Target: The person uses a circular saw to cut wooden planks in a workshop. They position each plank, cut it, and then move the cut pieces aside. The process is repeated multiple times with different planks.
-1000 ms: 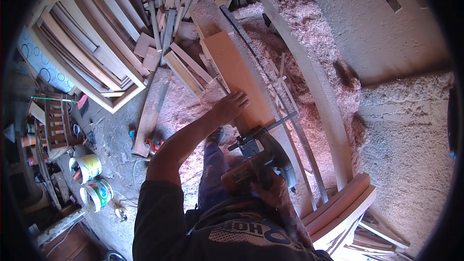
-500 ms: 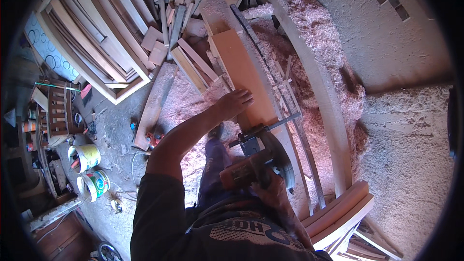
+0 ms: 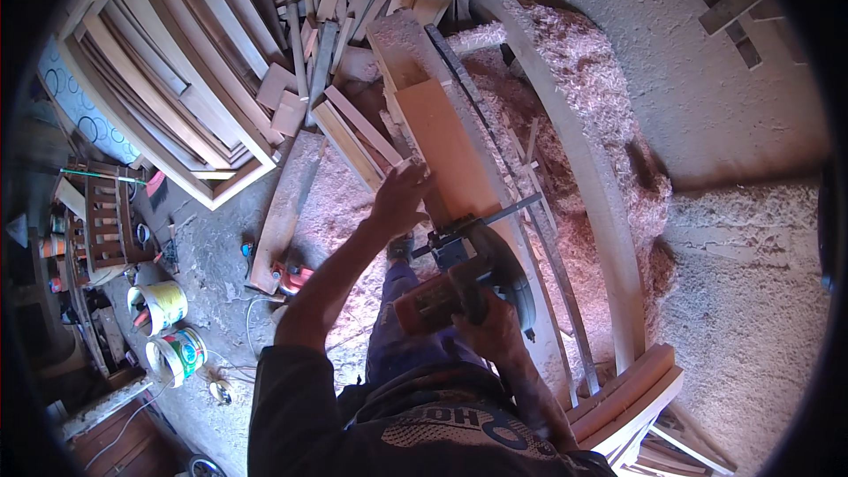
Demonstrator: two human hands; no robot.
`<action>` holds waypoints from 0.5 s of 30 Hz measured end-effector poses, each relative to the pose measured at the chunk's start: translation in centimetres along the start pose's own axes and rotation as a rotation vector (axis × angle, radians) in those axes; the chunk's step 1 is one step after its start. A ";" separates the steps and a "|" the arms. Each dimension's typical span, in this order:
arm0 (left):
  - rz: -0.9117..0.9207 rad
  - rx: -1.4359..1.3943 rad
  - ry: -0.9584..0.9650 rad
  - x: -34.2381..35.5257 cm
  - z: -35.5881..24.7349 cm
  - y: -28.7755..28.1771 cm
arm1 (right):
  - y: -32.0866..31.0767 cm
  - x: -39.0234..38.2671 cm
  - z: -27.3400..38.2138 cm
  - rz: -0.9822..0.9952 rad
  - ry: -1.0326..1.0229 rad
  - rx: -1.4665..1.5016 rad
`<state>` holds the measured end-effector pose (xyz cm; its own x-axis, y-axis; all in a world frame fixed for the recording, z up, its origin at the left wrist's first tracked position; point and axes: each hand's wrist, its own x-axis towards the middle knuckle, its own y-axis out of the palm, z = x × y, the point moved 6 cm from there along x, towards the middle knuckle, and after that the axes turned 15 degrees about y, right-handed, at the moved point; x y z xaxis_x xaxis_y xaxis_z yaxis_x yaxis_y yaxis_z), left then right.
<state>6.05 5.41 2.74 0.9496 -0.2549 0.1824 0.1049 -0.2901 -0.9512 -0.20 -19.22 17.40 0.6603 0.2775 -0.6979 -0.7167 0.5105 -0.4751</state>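
Note:
My right hand (image 3: 490, 331) is wrapped around the rear handle of a circular saw (image 3: 433, 300) with a dark blade guard and a reddish motor housing. The saw's base rests at the near end of a smooth orange-brown board (image 3: 450, 150), and a metal guide bar (image 3: 517, 208) sticks out to the right. Along the board's left edge lies my left hand (image 3: 399, 201), its fingers stretched out and touching that edge; the fingertips are partly unclear. Underneath, a thick dusty beam (image 3: 397, 40) carries the board. The blade's contact with the wood is hidden.
Wood shavings (image 3: 583, 62) heap around the beam, with a long curved plank (image 3: 587, 168) to the right. Stacked frames (image 3: 212, 190) and offcuts (image 3: 331, 44) fill the far left. A red power tool (image 3: 293, 278) and two buckets (image 3: 177, 355) sit on the floor at left.
My left hand has slid off the board's top to its left edge. The saw, with my right hand on it, stays at the board's near end; the whole view has shifted slightly.

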 end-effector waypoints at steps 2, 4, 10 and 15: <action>-0.128 -0.318 -0.395 -4.5 1.1 -2.2 | 0.1 1.3 2.2 -0.007 -0.035 0.008; -0.280 -0.551 -0.716 -11.5 2.0 -1.0 | 0.4 2.4 4.6 -0.005 -0.088 0.003; -0.568 -1.401 -1.005 -12.4 -8.1 -6.8 | 0.9 7.2 9.3 0.016 -0.157 0.053; -0.834 -1.375 -1.041 -12.3 -2.0 -2.0 | 1.5 11.2 13.7 -0.035 -0.228 0.047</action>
<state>-6.38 7.30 2.92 0.6199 0.7355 -0.2735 0.7846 -0.5852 0.2047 9.18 -4.24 16.20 0.7221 0.4329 -0.5396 -0.6846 0.5592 -0.4675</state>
